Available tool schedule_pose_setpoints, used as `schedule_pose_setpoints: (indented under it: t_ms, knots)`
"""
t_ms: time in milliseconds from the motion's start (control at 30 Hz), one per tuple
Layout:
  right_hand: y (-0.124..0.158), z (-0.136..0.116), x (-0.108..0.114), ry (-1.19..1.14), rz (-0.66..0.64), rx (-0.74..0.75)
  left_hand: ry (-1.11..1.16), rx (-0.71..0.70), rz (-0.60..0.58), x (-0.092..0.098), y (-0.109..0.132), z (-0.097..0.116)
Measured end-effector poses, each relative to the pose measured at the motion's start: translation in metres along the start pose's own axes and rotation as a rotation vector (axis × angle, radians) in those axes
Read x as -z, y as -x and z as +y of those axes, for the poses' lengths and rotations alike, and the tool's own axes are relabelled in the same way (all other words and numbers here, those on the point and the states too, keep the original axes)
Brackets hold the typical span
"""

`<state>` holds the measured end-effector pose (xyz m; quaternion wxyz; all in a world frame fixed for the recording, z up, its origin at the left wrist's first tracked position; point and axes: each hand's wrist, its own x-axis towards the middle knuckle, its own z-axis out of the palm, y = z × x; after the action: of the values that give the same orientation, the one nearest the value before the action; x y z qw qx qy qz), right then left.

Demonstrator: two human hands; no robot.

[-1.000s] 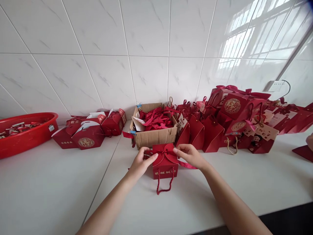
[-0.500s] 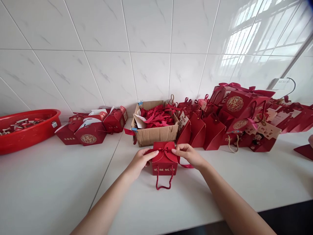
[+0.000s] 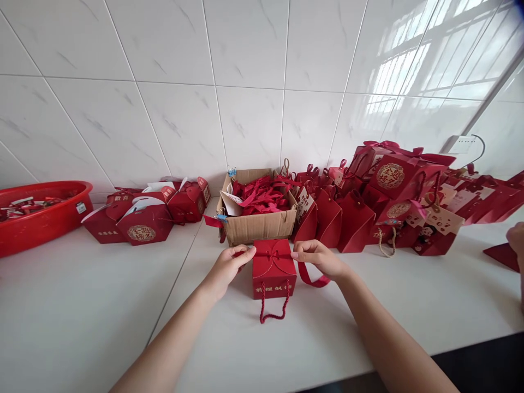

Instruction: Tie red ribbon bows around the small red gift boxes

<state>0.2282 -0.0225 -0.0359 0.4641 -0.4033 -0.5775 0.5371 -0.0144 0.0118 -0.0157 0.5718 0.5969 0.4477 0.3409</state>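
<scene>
A small red gift box with gold characters stands upright on the white counter, its twisted cord handle hanging down in front. Across its closed petal-shaped top runs a red ribbon, crossed or knotted at the middle. At the box's left edge, my left hand pinches one side of the ribbon between thumb and fingers. My right hand pinches the other side at the right edge, and a loose tail loops below it.
Behind the box sits a cardboard carton of red ribbons. Red boxes and a red basin stand left. Several red gift bags and stacked boxes line the right. Another person's hand shows at the right edge.
Both my hands have moved outward from the middle of the box top to its edges, drawing the ribbon tighter across. The other person's hand has come further into view.
</scene>
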Motion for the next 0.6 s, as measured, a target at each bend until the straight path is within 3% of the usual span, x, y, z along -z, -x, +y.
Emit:
schedule_pose_setpoints:
  t_ms: [233, 500, 600]
  knots:
    - [0.002, 0.002, 0.013, -0.078, 0.078, -0.023, -0.038, -0.088, 0.051, 0.015, 0.001, 0.006]
    - [0.002, 0.000, -0.017, 0.093, 0.099, -0.019, -0.022, -0.049, 0.045, 0.004, 0.004, 0.003]
    - [0.004, -0.001, -0.021, 0.124, 0.032, -0.064, 0.006, -0.040, 0.027, 0.000, 0.004, 0.001]
